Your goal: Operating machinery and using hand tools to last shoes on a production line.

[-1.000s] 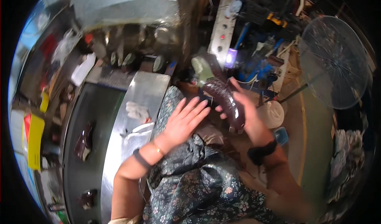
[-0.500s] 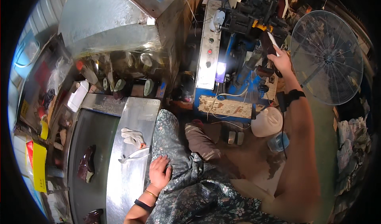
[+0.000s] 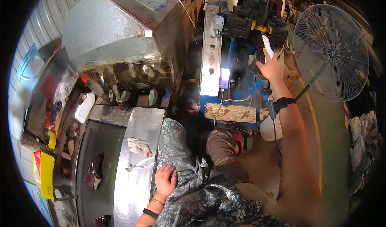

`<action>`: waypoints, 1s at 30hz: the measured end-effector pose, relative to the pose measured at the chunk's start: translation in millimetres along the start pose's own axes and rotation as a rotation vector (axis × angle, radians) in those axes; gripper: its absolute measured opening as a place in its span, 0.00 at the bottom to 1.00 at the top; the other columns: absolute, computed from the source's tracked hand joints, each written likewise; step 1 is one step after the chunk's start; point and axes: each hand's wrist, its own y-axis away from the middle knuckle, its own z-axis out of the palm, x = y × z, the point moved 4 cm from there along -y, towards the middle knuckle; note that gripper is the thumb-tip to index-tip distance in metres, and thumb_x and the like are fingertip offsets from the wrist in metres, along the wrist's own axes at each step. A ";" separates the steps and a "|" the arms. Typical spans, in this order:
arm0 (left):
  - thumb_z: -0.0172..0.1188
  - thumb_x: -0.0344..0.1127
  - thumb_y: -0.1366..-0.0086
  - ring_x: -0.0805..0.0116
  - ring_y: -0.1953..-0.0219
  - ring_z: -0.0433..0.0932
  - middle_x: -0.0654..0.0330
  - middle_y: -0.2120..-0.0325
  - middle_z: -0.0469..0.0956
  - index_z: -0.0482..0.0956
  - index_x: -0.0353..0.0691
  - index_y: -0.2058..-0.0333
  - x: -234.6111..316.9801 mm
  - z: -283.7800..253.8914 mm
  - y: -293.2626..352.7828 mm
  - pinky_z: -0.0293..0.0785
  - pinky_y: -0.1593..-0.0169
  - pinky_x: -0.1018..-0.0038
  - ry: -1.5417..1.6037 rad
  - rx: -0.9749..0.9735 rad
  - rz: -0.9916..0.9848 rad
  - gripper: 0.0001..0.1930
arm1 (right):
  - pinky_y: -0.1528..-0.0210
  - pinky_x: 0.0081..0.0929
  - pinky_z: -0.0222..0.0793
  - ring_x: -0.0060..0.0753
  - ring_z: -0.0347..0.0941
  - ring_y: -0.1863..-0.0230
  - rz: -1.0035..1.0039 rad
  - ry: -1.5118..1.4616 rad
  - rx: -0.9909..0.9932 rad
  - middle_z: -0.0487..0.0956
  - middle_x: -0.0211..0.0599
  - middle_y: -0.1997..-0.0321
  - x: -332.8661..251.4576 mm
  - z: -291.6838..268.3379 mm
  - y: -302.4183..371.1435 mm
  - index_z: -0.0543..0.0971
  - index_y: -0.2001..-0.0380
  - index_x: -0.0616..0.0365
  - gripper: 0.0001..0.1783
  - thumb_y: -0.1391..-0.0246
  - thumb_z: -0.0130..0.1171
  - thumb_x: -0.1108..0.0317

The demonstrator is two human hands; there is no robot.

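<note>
My right hand (image 3: 270,69) reaches to the machine (image 3: 257,19), its thumb and fingers around the near end of a dark shoe (image 3: 261,50) with a white, sole-shaped underside (image 3: 267,46). That shoe lies among the machine's black parts, which partly hide it. My left hand (image 3: 165,182) rests flat on the flowered dark apron (image 3: 175,146) over my thigh, fingers stretched out and holding nothing. Beside it, on the metal ledge (image 3: 130,186), lie a pale work glove (image 3: 139,146) and a white curved strip-like tool (image 3: 140,164).
Left of the ledge, a dark belt (image 3: 108,146) carries dark red shoes (image 3: 95,170). A large metal hood (image 3: 108,29) stands beyond it. A caged fan (image 3: 331,54) stands at right. A control panel (image 3: 210,50) with buttons and a lit phone-like screen (image 3: 224,79) flank the machine. A white jug (image 3: 270,129) sits below.
My right hand has moved the dark shoe slightly left and in among the machine's parts. My left hand stays on the apron. The whole view has shifted a little.
</note>
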 end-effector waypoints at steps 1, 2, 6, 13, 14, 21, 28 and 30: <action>0.60 0.34 0.46 0.50 0.46 0.74 0.55 0.53 0.80 0.81 0.40 0.59 0.4 -0.4 -0.5 0.65 0.41 0.59 0.006 0.010 0.007 0.14 | 0.38 0.47 0.62 0.67 0.60 0.38 -0.037 0.029 0.028 0.51 0.54 0.28 -2.0 -0.5 -0.2 0.61 0.33 0.27 0.40 0.51 0.59 0.46; 0.60 0.34 0.46 0.50 0.46 0.74 0.55 0.53 0.80 0.81 0.40 0.59 0.6 -0.9 -1.3 0.65 0.41 0.59 0.000 0.003 -0.006 0.14 | 0.37 0.47 0.62 0.67 0.60 0.38 -0.088 0.048 0.081 0.51 0.53 0.28 -4.4 -2.3 -0.6 0.61 0.33 0.27 0.40 0.51 0.59 0.47; 0.60 0.34 0.45 0.51 0.46 0.74 0.54 0.53 0.80 0.81 0.40 0.60 7.5 -2.6 -9.8 0.66 0.42 0.59 0.024 0.015 -0.003 0.13 | 0.40 0.45 0.64 0.70 0.66 0.44 -0.090 0.067 0.100 0.57 0.63 0.32 -10.4 -11.3 -7.9 0.66 0.35 0.31 0.39 0.54 0.59 0.50; 0.57 0.30 0.37 0.52 0.49 0.75 0.49 0.56 0.78 0.77 0.34 0.54 -40.4 -17.7 6.8 0.70 0.45 0.65 0.332 -0.011 -0.204 0.13 | 0.42 0.40 0.67 0.53 0.71 0.43 -0.187 0.108 -0.139 0.69 0.54 0.38 -10.8 -6.2 -62.5 0.62 0.34 0.30 0.39 0.51 0.58 0.46; 0.58 0.30 0.37 0.55 0.51 0.76 0.50 0.57 0.78 0.76 0.34 0.52 -60.1 -26.4 18.2 0.70 0.46 0.67 0.317 0.042 -0.300 0.15 | 0.40 0.39 0.65 0.54 0.69 0.41 -0.291 -0.094 -0.151 0.67 0.52 0.36 -10.7 3.9 -79.8 0.61 0.33 0.33 0.39 0.50 0.58 0.51; 0.65 0.30 0.54 0.44 0.40 0.64 0.48 0.47 0.71 0.71 0.37 0.48 -229.6 -169.9 109.2 0.61 0.35 0.57 -0.600 0.686 -0.793 0.30 | 0.36 0.49 0.57 0.62 0.61 0.36 -0.227 0.246 0.157 0.66 0.60 0.37 29.2 53.2 -184.9 0.62 0.33 0.32 0.34 0.43 0.52 0.46; 0.65 0.45 0.45 0.44 0.33 0.53 0.48 0.35 0.57 0.60 0.44 0.36 -354.3 -247.9 93.8 0.52 0.31 0.59 -0.647 0.402 -1.051 0.39 | 0.36 0.46 0.58 0.54 0.64 0.38 -1.184 -0.079 -0.009 0.69 0.55 0.39 -64.8 78.5 30.0 0.72 0.45 0.65 0.21 0.38 0.47 0.65; 0.59 0.57 0.41 0.48 0.31 0.50 0.53 0.33 0.57 0.60 0.50 0.35 -377.6 -231.6 45.2 0.49 0.31 0.56 -0.759 0.242 -0.912 0.38 | 0.37 0.46 0.59 0.54 0.66 0.39 -0.971 0.029 -0.303 0.70 0.54 0.41 -57.2 129.2 135.4 0.71 0.44 0.63 0.22 0.40 0.50 0.64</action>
